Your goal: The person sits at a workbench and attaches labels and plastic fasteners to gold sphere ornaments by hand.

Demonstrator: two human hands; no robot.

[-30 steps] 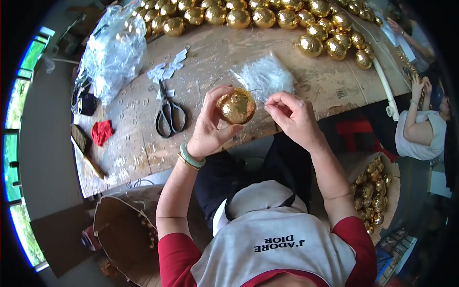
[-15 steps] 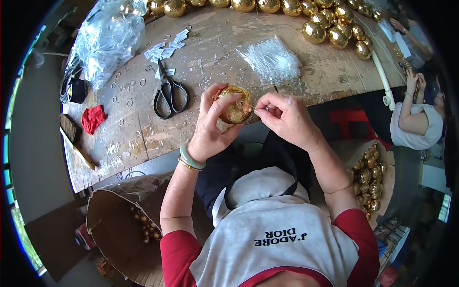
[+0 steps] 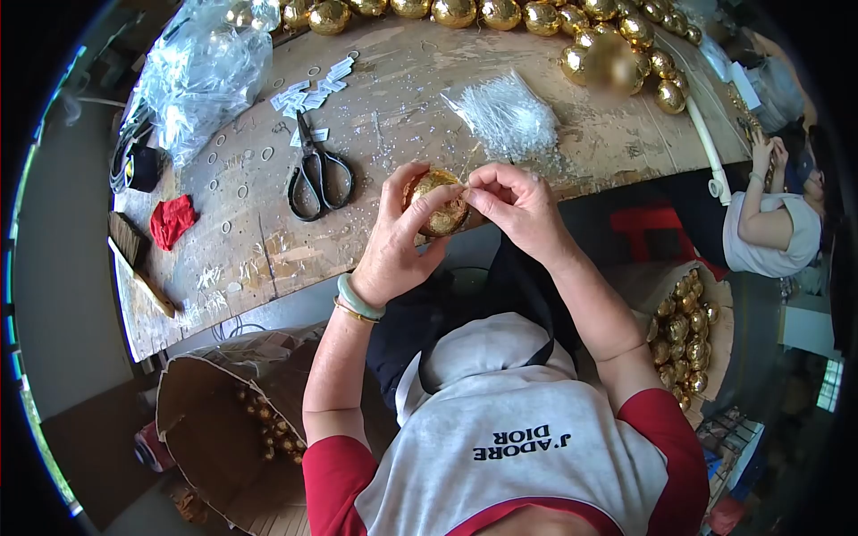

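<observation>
My left hand [image 3: 401, 223] is closed around a shiny gold ball [image 3: 444, 217], thumb and fingers on opposite sides of it. At the ball's right side, my right hand [image 3: 518, 207] pinches a thin pale string between thumb and fingers, close against the left thumb tip. Most of the string is hidden by the fingers. Both hands are over the front edge of the worn wooden table [image 3: 375, 98]. Black-handled scissors [image 3: 315, 174] lie left of the ball. Beyond the right hand is a pile of thin clear plastic strands [image 3: 509, 116].
Strung gold balls [image 3: 453, 12] line the table's far edge. Clear plastic bags [image 3: 210, 76], white tags [image 3: 313, 92], a red cloth [image 3: 172, 221] and a brush [image 3: 141, 268] lie leftward. Cardboard containers [image 3: 192, 429] with gold balls flank me. Another person [image 3: 770, 228] sits at right.
My right hand has moved slightly left and up, closing in on the ball and my left thumb. My left hand keeps its hold, with the ball turned a little.
</observation>
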